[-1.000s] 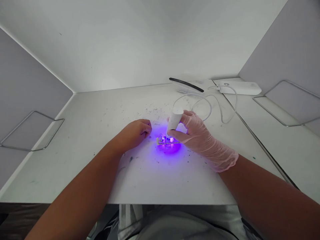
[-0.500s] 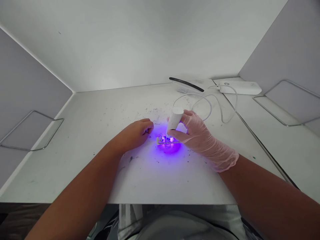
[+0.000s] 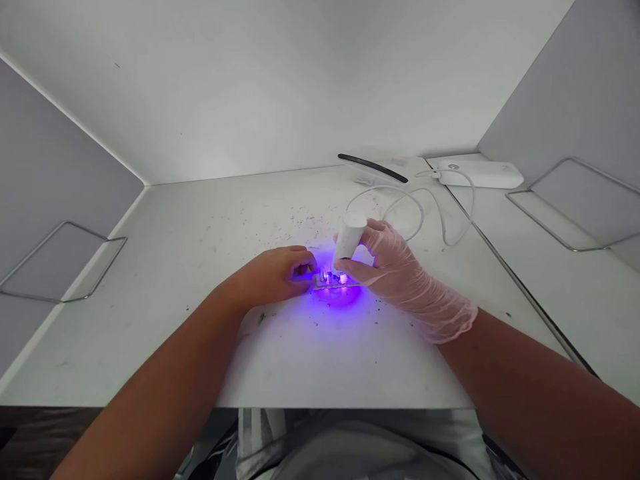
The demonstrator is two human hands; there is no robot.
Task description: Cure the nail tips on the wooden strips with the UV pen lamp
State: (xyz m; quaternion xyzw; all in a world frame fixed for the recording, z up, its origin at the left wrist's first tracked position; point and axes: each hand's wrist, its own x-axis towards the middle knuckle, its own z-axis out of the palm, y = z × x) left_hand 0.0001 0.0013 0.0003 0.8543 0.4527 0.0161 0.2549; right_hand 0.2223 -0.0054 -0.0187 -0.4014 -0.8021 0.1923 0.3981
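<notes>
My right hand, in a thin pinkish see-through glove, is closed around a white handheld UV lamp. The lamp leans slightly and shines violet light down on a small pale strip with little shiny pieces on it, whose right part is hidden by the lamp and my fingers. My bare left hand rests on the table at the strip's left end. Its fingers are curled, with a gap between them and the thumb; whether they touch the strip I cannot tell.
A white cable loops behind the lamp toward a long white device at the back right. A clear piece with a black edge stands near the back wall. Wire frames stick out from both sides. Dark specks dot the white table.
My left hand has slid right to the strip's left end, and its closed fingers have loosened. The right hand and the lamp have stayed in place.
</notes>
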